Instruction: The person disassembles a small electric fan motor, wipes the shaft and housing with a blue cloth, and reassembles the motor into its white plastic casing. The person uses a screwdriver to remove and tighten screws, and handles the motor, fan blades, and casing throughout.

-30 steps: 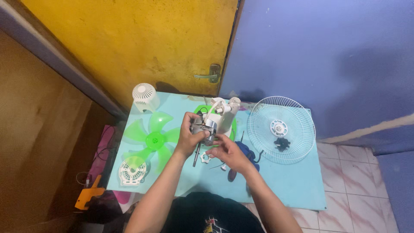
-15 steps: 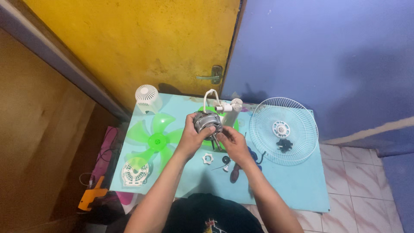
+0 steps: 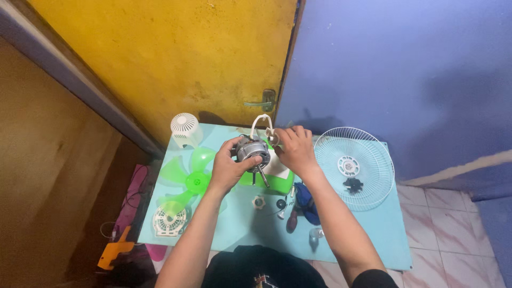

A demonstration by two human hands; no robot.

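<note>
Hands meet over the counter (image 3: 373,240): the left hand (image 3: 226,169) grips the fan motor (image 3: 252,151), shaft down, steadying it, while the right hand (image 3: 295,151) pinches its white wire (image 3: 261,124). Left of them lies the green fan blade (image 3: 188,178).

The light-blue table (image 3: 373,245) was crowded across its middle. The left side was taken up by a green fan blade (image 3: 186,178), a white vented cap (image 3: 185,129) and a round white grille piece (image 3: 168,221). The right side was blocked by a white wire fan guard (image 3: 354,168). Small parts (image 3: 269,202) and a screwdriver (image 3: 292,218) were scattered between the forearms. Bare tabletop was seen only along the near right edge. The far edge was closed off by a yellow door (image 3: 176,53) and a blue wall (image 3: 405,69).
</note>
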